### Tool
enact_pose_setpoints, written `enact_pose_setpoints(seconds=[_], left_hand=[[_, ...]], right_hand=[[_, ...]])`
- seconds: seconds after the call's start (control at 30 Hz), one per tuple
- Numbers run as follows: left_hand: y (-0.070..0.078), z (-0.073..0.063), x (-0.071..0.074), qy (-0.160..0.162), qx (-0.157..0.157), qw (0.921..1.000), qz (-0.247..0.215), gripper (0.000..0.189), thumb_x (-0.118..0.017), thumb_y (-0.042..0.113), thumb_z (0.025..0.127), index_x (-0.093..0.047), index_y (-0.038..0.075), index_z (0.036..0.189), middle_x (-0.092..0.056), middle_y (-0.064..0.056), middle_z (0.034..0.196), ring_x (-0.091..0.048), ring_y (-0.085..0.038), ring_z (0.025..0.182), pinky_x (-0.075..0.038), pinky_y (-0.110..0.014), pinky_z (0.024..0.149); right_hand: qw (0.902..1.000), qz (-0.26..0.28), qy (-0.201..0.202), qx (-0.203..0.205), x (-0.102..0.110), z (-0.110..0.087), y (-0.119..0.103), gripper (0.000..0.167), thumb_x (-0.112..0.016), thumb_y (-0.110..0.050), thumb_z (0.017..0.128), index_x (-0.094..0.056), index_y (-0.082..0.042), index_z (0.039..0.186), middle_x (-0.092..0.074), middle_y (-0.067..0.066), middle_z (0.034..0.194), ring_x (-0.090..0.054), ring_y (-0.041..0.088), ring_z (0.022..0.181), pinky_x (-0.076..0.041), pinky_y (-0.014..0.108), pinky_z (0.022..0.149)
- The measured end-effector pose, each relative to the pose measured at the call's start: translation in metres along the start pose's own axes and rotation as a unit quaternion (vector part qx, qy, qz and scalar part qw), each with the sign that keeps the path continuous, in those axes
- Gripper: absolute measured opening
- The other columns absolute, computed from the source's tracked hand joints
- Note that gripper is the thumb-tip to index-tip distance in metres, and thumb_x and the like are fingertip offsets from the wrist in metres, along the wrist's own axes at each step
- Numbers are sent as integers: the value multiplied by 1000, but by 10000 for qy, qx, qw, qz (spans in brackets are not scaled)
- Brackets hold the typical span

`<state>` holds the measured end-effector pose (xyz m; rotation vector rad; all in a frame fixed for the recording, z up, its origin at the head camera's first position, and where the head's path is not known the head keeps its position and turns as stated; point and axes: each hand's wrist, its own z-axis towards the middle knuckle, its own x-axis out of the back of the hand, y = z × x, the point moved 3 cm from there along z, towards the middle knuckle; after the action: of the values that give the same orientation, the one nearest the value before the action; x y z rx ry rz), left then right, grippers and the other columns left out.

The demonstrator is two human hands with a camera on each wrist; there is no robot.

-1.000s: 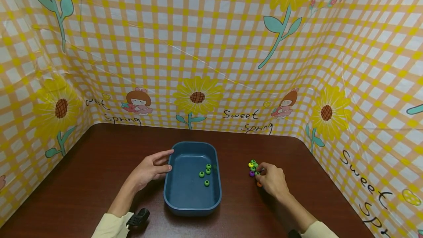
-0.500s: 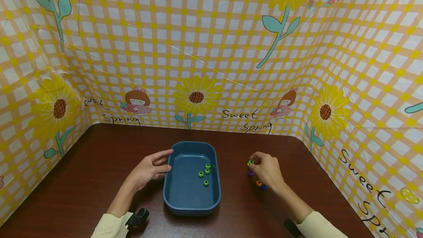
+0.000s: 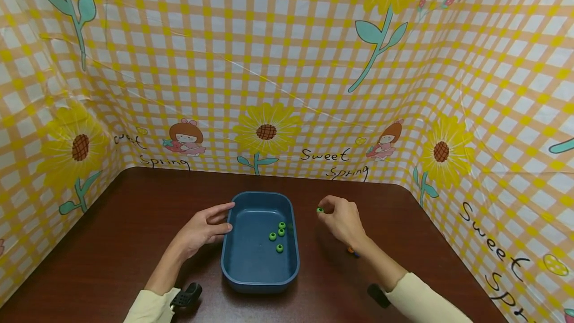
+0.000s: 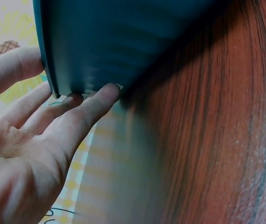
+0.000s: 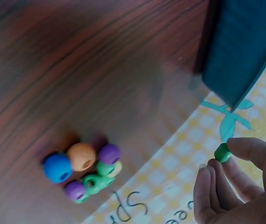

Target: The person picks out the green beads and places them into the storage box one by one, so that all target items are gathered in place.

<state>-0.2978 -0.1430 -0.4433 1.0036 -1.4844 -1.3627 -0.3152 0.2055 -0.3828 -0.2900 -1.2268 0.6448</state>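
A deep blue rectangular bin (image 3: 248, 260) stands on the table, with several green beads (image 3: 279, 248) lying on the right side of its floor. My left hand (image 3: 202, 233) touches the bin's left wall and rim with extended fingers; in the left wrist view, the fingertips (image 4: 108, 92) lie against its outside. Right of the bin, my right hand (image 3: 343, 221) pinches a green bead (image 5: 222, 153) between thumb and fingertips, raised above the table. The right wrist view shows a cluster of beads on the table: blue (image 5: 57, 168), orange (image 5: 81, 157), purple (image 5: 109, 154), green and pale yellow.
The dark wood-grain table (image 3: 148, 213) is enclosed at the back and sides by a checked sunflower cloth (image 3: 287, 64). In the head view my right hand and forearm mostly hide the bead cluster. Black wrist straps (image 3: 187, 294) show at both sleeves.
My right hand has picked a green bead from the cluster, lifted it and carried it left toward the bin. The left hand and the bin have stayed in place.
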Motion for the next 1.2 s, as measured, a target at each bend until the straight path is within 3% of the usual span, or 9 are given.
enact_pose_setpoints(seconds=[0.6,1.2], left_hand=[[1,-2,0,22,49,10000,-16,61,-65,8,99,-42,9,155,-37,-24,160,-51,-42,137,-58,-45,95],[2,-2,0,-42,3,10000,-57,64,-68,11,97,-41,7,155,-37,-25,159,-53,-43,135,-58,-44,94]], right_hand=[[9991,402,5,122,-23,8,-43,9,-78,-10,87,-76,-10,95,-77,2,91,-71,21,86,-58,38,72],[9965,782,-102,291,-53,8,-68,8,-77,-9,86,-76,-9,94,-74,2,81,-67,15,75,-55,29,62]])
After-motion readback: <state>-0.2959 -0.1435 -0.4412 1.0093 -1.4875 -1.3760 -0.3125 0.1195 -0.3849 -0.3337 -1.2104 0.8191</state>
